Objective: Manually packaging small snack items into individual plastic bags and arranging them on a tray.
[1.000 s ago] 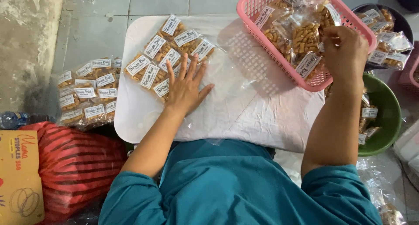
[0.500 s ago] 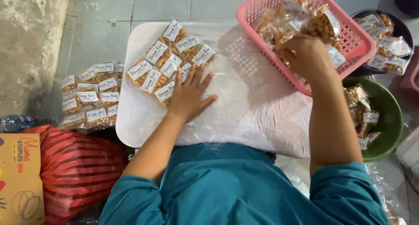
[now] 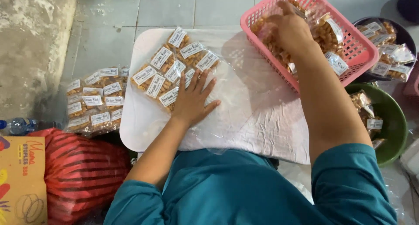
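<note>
I see my right hand (image 3: 290,31) has dropped back into the pink basket (image 3: 362,50), fingers closing on snack packets (image 3: 327,33); my left hand (image 3: 192,100) stays flat, fingers spread, on the bagged packets (image 3: 170,74).

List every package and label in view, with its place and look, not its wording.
Snack packets: clear, white labels, on the white board under the left hand.
Bundled packets: same kind, on the floor, left.
Basket packets: in the pink basket, by the right hand.
Cardboard box: yellow-orange, bottom left.
</note>
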